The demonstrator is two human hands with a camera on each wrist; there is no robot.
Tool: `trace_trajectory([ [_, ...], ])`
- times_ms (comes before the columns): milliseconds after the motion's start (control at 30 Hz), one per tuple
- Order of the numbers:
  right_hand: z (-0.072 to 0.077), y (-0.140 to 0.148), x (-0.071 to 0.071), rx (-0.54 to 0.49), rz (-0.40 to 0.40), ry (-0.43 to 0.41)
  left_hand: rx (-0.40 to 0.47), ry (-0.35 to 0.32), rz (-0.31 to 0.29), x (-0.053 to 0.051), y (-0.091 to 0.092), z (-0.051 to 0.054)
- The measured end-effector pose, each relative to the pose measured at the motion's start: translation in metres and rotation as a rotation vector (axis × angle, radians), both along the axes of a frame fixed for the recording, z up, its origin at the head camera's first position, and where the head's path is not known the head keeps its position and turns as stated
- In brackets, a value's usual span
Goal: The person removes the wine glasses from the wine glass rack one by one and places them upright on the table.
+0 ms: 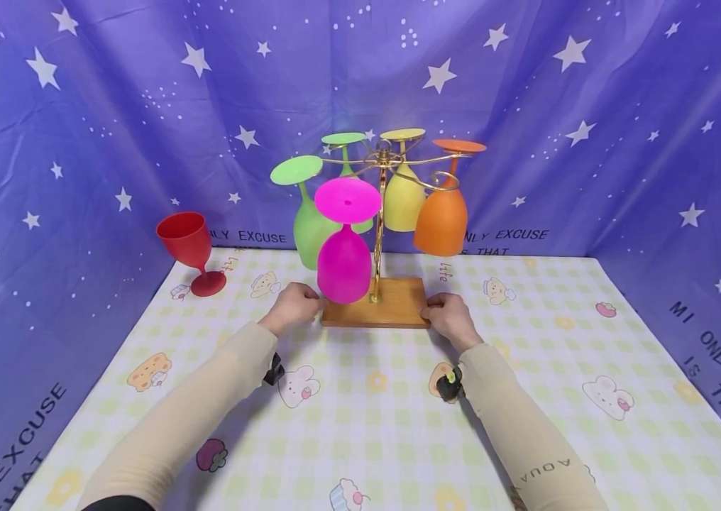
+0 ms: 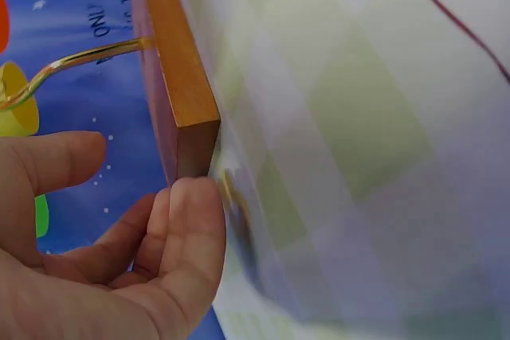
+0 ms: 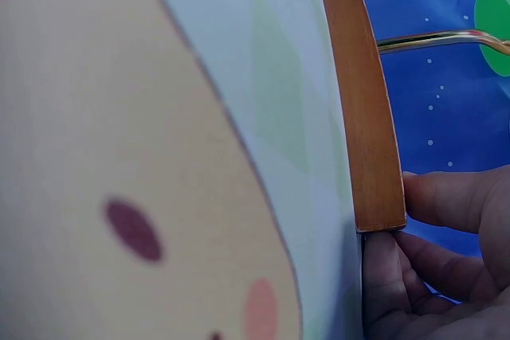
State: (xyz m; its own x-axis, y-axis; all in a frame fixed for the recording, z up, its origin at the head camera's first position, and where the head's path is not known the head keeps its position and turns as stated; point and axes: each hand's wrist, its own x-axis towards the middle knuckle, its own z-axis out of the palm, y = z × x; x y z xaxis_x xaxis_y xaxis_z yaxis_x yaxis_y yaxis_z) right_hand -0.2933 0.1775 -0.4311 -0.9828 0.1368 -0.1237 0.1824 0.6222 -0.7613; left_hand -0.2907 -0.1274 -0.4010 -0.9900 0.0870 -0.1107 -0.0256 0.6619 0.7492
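A goblet rack (image 1: 378, 241) with a gold metal stem and a wooden base (image 1: 399, 301) stands on the table. Upside down from its arms hang several plastic goblets: a magenta one (image 1: 344, 266) in front, green ones on the left, a yellow one (image 1: 404, 202) and an orange one (image 1: 442, 223) on the right. My left hand (image 1: 296, 306) is at the base's left end; in the left wrist view its fingertips (image 2: 195, 201) touch the end while the thumb stays apart. On the right end, my right hand (image 1: 452, 318) grips the base, thumb (image 3: 446, 197) on top and fingers against its end.
A red goblet (image 1: 184, 241) stands upright at the table's back left, apart from the rack. A checked cloth with cartoon prints (image 1: 373, 419) covers the table. Blue starry curtains (image 1: 335, 64) enclose the back and both sides.
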Motion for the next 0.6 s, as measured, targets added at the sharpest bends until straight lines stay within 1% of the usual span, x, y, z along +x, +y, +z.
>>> trace_trajectory([
  [67,0.000,0.000,0.000,0.004,0.000,-0.002,0.078,-0.065,0.014,-0.001,0.000,-0.001],
  [133,0.000,0.000,0.000,0.009,0.001,-0.001,0.149,-0.109,0.032,-0.003,0.000,-0.003],
  [267,0.001,0.000,0.000,0.013,0.002,-0.002,0.261,-0.158,0.065,-0.005,0.001,-0.008],
  [400,0.001,0.000,0.000,0.011,0.009,-0.006,0.350,-0.183,0.106,-0.007,0.004,-0.012],
  [500,0.002,0.000,0.000,0.010,0.009,-0.007,0.386,-0.183,0.122,-0.007,0.007,-0.013],
  [600,0.002,0.000,0.000,0.006,0.003,-0.011,0.399,-0.174,0.123,-0.007,0.009,-0.015],
])
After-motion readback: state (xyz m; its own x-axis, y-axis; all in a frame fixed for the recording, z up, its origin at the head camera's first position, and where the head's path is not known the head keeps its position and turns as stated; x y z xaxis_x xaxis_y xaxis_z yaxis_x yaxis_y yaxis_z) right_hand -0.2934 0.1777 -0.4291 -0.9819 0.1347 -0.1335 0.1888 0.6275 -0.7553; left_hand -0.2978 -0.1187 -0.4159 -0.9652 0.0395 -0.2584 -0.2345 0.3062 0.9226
